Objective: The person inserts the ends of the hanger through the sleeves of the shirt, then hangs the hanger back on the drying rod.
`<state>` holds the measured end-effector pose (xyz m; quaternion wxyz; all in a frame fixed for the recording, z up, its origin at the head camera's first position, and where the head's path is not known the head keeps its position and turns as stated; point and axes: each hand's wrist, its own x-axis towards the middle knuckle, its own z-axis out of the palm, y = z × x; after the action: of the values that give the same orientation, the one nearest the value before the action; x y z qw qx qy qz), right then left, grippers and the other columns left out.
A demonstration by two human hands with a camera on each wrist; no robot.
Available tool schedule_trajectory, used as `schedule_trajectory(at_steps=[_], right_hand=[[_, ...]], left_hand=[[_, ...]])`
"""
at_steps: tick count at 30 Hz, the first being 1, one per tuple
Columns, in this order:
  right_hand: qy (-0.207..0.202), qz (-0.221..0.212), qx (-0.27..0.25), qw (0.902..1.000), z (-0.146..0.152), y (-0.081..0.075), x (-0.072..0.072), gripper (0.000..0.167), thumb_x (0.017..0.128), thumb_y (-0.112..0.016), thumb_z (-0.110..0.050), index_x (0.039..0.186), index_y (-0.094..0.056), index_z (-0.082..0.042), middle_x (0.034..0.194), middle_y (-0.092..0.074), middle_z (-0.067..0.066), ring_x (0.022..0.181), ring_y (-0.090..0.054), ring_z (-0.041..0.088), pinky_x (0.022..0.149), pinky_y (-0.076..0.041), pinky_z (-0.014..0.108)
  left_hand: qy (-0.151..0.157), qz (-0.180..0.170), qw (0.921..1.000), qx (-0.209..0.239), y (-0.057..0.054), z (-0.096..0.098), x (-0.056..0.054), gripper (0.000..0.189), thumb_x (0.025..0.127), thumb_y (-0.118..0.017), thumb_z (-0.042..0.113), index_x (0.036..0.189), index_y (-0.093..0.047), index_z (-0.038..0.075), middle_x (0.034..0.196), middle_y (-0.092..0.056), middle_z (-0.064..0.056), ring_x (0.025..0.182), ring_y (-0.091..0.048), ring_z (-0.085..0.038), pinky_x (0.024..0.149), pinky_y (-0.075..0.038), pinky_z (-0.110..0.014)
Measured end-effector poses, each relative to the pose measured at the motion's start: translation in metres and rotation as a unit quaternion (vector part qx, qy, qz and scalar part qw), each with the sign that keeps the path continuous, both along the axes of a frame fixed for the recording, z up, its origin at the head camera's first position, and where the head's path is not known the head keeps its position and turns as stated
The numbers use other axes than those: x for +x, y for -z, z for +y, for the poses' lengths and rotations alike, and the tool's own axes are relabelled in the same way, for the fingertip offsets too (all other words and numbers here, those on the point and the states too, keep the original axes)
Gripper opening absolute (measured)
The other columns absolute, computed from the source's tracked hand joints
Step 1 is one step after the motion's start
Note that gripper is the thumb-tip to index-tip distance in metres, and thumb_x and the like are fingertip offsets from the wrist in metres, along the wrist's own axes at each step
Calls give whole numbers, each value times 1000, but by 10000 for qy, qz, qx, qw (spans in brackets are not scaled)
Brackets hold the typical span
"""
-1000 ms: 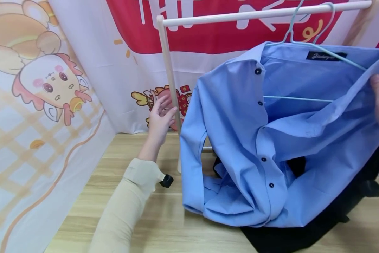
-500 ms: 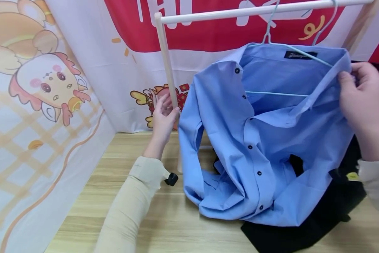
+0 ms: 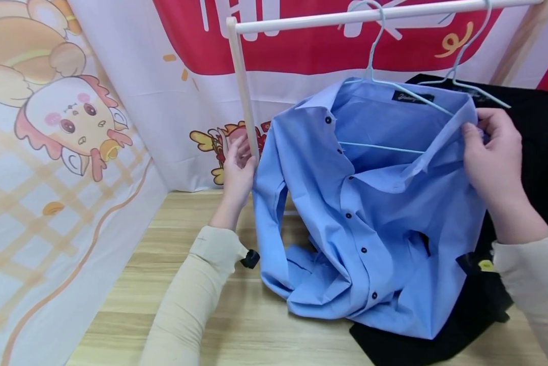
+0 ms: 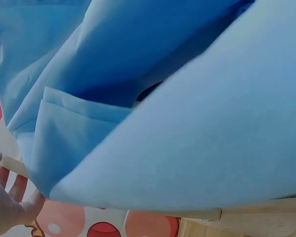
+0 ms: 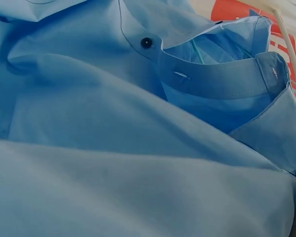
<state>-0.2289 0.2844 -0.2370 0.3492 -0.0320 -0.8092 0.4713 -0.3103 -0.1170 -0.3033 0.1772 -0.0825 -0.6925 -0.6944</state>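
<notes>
A blue button-up shirt (image 3: 320,168) hangs on a light-green wire hanger (image 3: 370,58), its collar open and lower part bunched. The hanger's hook loops over the top bar of the wooden rack (image 3: 239,76). My right hand (image 3: 498,152) pinches the shirt at the collar and shoulder on the right. My left hand (image 3: 238,173) holds the rack's left post, fingers behind it and thumb in front. In the left wrist view, the shirt (image 4: 207,138) covers most of the picture, with the left hand (image 4: 10,210) at the lower left. Shirt cloth (image 5: 113,108) fills the right wrist view.
Behind the shirt, a black garment (image 3: 537,114) hangs by a second hanger (image 3: 459,66). More black cloth (image 3: 429,330) lies on the wood-grain tabletop (image 3: 132,305). Printed cloth (image 3: 82,122) lines the left side and back.
The right hand has moved left with the shirt, and the hanger's hook has slid left along the bar, uncovering the black garment. The left hand has come onto the post.
</notes>
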Motion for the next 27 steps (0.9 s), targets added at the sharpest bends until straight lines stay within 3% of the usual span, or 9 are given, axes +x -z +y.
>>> schedule_trajectory(at_steps=[4,14,22,27], right_hand=[[-66,-49,71,9999,-2,9,1,18,106,-52,-17,118,-61,-26,92,-49,-15,89,-45,0,80,-33,21],[-302,-118,310,9990,-7,24,4,26,106,-53,-21,128,-62,-9,92,-50,-15,89,-46,2,79,-34,20],[-415,-265,408,9980,1,22,9,24,104,-58,-24,127,-64,-18,99,-54,-21,94,-47,2,82,-36,18],[-445,-488,500,9966,7,21,11,27,104,-59,-24,131,-63,-18,104,-52,-24,96,-48,0,82,-38,15]], left_hand=[[-42,37,10000,37,0,-2,-1,53,103,-49,-7,153,-45,10,142,-56,-14,126,-57,-28,107,-46,-37],[-171,-42,9998,61,2,-8,-2,51,104,-50,-5,152,-47,11,140,-56,-15,123,-58,-28,103,-48,-36],[-181,-137,9995,224,1,-11,-2,51,104,-51,-4,152,-47,11,140,-56,-16,125,-57,-28,102,-49,-36],[-90,-264,9992,296,0,-11,0,53,102,-54,-4,152,-48,12,140,-57,-14,123,-58,-27,99,-51,-37]])
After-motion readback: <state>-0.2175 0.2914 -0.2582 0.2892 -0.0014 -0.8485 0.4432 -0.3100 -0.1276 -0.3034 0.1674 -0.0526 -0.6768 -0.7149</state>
